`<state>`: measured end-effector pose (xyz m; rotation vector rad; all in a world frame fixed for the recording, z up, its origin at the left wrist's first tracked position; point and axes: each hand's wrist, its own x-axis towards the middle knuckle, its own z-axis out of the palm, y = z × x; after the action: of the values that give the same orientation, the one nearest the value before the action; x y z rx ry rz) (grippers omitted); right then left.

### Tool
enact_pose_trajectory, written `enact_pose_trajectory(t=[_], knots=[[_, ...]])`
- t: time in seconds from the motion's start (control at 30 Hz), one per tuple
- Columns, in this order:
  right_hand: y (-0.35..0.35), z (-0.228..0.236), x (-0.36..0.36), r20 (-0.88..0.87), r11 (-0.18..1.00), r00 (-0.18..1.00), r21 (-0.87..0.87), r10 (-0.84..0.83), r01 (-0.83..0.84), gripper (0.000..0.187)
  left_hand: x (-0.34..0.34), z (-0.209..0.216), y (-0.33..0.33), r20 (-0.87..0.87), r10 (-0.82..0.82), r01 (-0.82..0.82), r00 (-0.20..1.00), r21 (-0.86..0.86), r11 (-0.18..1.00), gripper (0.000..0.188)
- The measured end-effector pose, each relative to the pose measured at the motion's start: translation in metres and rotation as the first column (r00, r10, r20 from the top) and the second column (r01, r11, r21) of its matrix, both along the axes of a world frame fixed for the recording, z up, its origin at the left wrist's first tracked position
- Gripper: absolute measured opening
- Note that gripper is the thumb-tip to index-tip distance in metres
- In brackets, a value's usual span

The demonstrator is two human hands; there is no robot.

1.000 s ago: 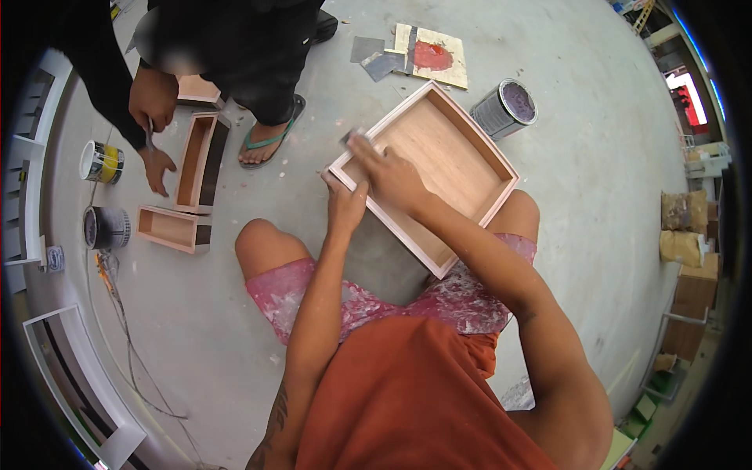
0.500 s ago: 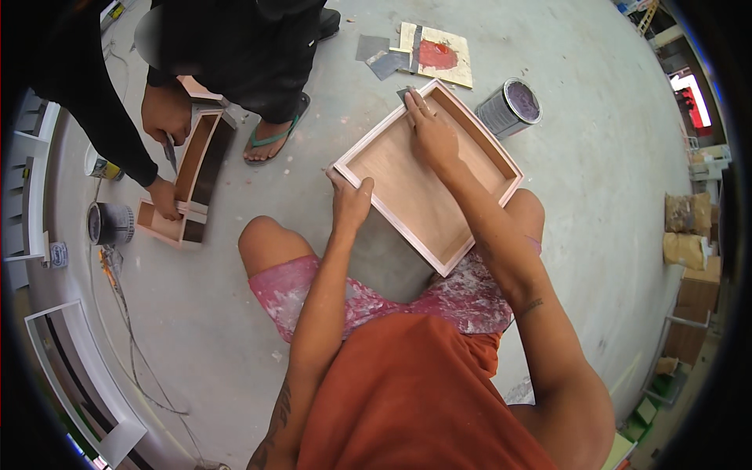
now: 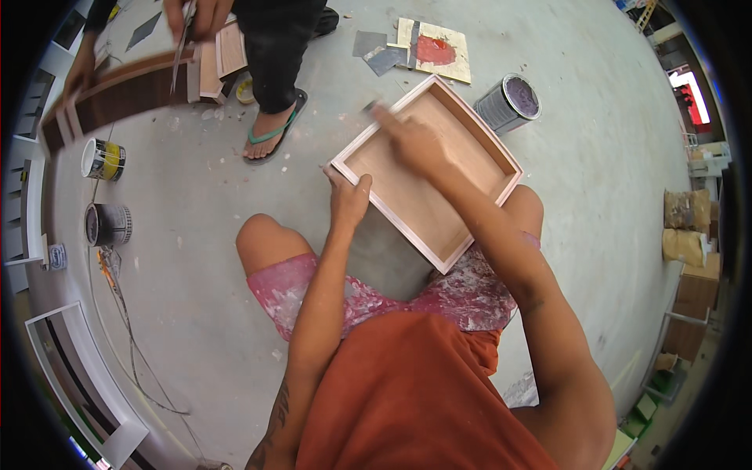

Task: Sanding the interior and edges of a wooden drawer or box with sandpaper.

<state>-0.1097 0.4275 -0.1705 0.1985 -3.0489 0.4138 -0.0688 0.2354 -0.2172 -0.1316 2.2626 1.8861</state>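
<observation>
A shallow wooden tray-like box (image 3: 345, 164) with raised pinkish edges is tilted over my lap and right thigh. My left hand (image 3: 348, 196) is closed on its left corner, thumb on the rim and fingers outside and under it. Blurred by motion, my right hand (image 3: 419, 147) is over the upper left rim. A small dark grey flat piece (image 3: 370, 109) shows at its fingertips; I cannot tell exactly what it is.
A dark tin (image 3: 493, 113) stands beyond the box, near a cream board (image 3: 450, 64) with red paste and grey flat sheets (image 3: 381, 59). At the upper left, a co-worker's hand (image 3: 207, 17) holds a blade-like tool above a curved wooden piece (image 3: 133, 90). Tins (image 3: 108, 225) stand left.
My right hand has moved left along the rim, toward my left hand, with the grey piece. The co-worker has turned and shifted the wooden piece farther away. My left hand stays in place.
</observation>
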Motion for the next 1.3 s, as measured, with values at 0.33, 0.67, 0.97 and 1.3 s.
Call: enact_pose_trajectory(t=[0.33,0.67,0.97,1.3], knots=[[-0.006,-0.008,0.008,0.005,0.999,1.000,0.033,-0.005,0.005,0.079,0.000,0.003,-0.004,-0.001,-0.021,0.021,1.000,-0.016,1.000,0.086],[-0.002,0.000,-0.001,-0.006,0.998,0.999,0.039,-0.040,0.040,0.071,0.000,-0.002,-0.008,-0.017,-0.009,0.009,1.000,-0.029,1.000,0.083],[-0.026,0.003,0.009,0.103,0.984,0.979,0.002,0.176,-0.177,0.069,0.002,-0.020,-0.015,-0.112,0.024,-0.038,0.993,-0.122,0.992,0.071],[-0.001,0.012,0.002,0.083,0.977,0.974,-0.024,0.212,-0.210,0.078,0.002,-0.004,-0.015,0.023,-0.015,0.016,1.000,-0.033,0.999,0.086]])
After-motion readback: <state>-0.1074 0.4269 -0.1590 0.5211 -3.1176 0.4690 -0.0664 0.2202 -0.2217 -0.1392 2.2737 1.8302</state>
